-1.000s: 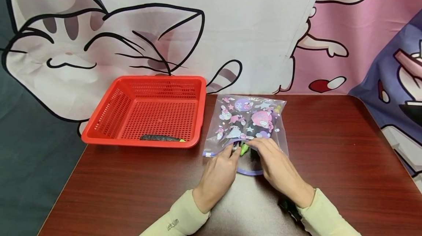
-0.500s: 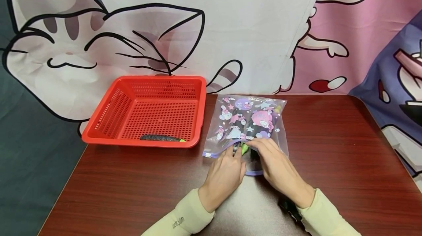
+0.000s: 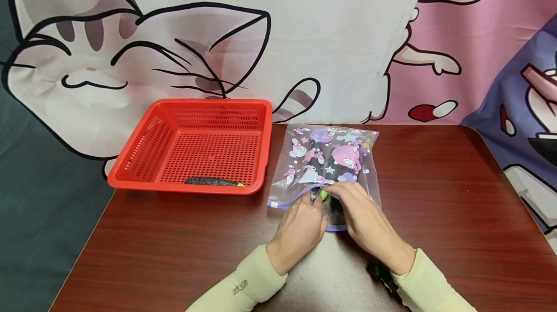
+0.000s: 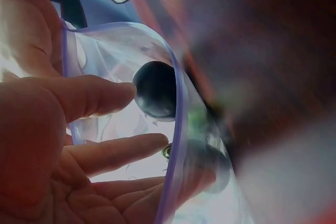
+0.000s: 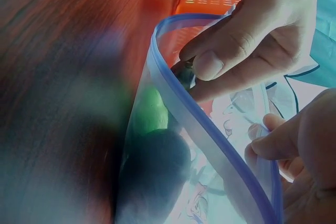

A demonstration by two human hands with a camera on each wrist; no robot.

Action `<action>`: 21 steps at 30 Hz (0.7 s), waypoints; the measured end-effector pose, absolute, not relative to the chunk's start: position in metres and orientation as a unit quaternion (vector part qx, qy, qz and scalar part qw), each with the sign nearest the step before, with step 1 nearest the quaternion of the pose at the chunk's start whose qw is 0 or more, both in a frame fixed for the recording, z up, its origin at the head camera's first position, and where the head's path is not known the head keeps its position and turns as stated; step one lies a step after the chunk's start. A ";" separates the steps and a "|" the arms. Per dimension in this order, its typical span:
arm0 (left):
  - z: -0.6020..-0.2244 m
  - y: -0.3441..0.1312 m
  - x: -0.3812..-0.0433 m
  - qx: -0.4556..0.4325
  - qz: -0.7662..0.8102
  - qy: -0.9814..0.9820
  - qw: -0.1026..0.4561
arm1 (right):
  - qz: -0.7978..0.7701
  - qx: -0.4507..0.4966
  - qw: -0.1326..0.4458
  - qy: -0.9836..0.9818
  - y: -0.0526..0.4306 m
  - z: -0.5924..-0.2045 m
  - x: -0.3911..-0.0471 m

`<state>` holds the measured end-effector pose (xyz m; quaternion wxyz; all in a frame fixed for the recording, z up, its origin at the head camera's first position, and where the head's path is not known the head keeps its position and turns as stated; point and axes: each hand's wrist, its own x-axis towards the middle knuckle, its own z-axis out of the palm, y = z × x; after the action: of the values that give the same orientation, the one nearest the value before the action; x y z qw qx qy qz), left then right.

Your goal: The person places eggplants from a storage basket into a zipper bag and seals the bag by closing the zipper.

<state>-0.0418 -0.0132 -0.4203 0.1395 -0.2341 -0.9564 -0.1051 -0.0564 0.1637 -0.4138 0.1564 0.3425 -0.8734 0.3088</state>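
A clear zip bag (image 3: pixel 300 157) printed with pink and purple cartoon figures lies flat, its purple-edged mouth towards me. Dark, smooth vegetables show through the plastic, among them a dark rounded end (image 4: pixel 156 90) and one with a bright green part (image 5: pixel 152 109). My left hand (image 3: pixel 300 227) reaches into the mouth, fingers extended, its fingertips at a dark stem end (image 5: pixel 184 74). My right hand (image 3: pixel 370 225) pinches the bag's upper lip between thumb and fingers and lifts it, so the mouth gapes. The palm of this hand is hidden in the head view.
A red perforated basket (image 3: pixel 187 189) stands to the left of the bag, with a long dark bumpy vegetable (image 3: pixel 213 181) along its near wall. The bag's slider (image 3: pixel 274 204) sits at the left end of the zip. A cartoon-printed cloth (image 3: pixel 339 51) hangs behind the brown table (image 3: pixel 439 196).
My left hand has shifted right and a little forward, its fingers deeper in the bag mouth, covering more of the green tip there. The right hand keeps its place on the bag's lip.
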 end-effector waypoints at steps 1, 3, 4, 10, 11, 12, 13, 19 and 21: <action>-0.420 -0.013 -0.042 -0.235 -0.106 -0.956 0.138 | 0.309 0.342 0.156 -0.874 0.164 -0.414 -0.056; -0.420 -0.013 -0.042 -0.237 -0.108 -0.956 0.134 | 0.309 0.342 0.156 -0.874 0.164 -0.414 -0.056; -0.421 -0.013 -0.042 -0.237 -0.110 -0.956 0.133 | 0.309 0.342 0.157 -0.873 0.163 -0.414 -0.056; -0.421 -0.015 -0.041 -0.239 -0.126 -0.955 0.120 | 0.310 0.343 0.156 -0.873 0.164 -0.413 -0.056; -0.421 -0.016 -0.040 -0.240 -0.129 -0.955 0.120 | 0.310 0.343 0.155 -0.873 0.164 -0.413 -0.056; -0.421 -0.017 -0.040 -0.242 -0.131 -0.954 0.119 | 0.310 0.343 0.154 -0.873 0.164 -0.413 -0.056; -0.421 -0.017 -0.040 -0.243 -0.133 -0.953 0.120 | 0.310 0.343 0.154 -0.874 0.164 -0.413 -0.055; -0.417 -0.021 -0.036 -0.252 -0.150 -0.947 0.131 | 0.310 0.338 0.151 -0.876 0.164 -0.413 -0.055; -0.413 -0.022 -0.035 -0.259 -0.159 -0.943 0.133 | 0.308 0.337 0.151 -0.876 0.164 -0.412 -0.055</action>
<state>-0.0345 -0.0222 -0.4130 0.1334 -0.2585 -0.9434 -0.1592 -0.0551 0.1643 -0.4125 0.1512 0.3373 -0.8765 0.3084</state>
